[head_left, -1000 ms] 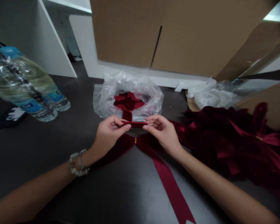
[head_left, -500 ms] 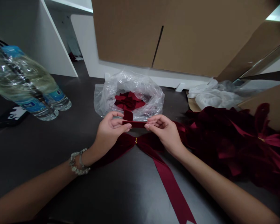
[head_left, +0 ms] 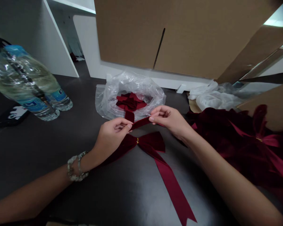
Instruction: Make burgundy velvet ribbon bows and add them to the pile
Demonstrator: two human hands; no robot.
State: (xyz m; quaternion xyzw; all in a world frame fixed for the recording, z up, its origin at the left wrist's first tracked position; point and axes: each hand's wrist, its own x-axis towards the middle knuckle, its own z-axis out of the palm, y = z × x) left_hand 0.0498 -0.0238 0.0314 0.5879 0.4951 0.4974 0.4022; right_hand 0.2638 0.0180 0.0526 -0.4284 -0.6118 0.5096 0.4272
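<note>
A short dark red velvet strip [head_left: 141, 122] is stretched between my two hands. My left hand [head_left: 112, 133] pinches its left end, and my right hand [head_left: 166, 119] pinches the right end, held slightly higher. Just below them a red velvet bow [head_left: 153, 141] with a small gold fastener [head_left: 137, 141] at its centre lies on the dark table, one long tail running toward the front edge. Behind the hands, an open clear plastic bag [head_left: 153, 89] contains red velvet pieces [head_left: 131, 102]. Another red piece [head_left: 129, 116] lies at the bag's near edge.
A large pile of red velvet bows [head_left: 226, 144] covers the right side. Water bottles [head_left: 37, 84] stand at the left beside a black item [head_left: 14, 114]. A cardboard box [head_left: 179, 37] rises at the back, with crumpled white plastic [head_left: 217, 99] to its right.
My right hand has moved up and slightly right, so the strip now slants upward to the right. More of the bow's right loop shows.
</note>
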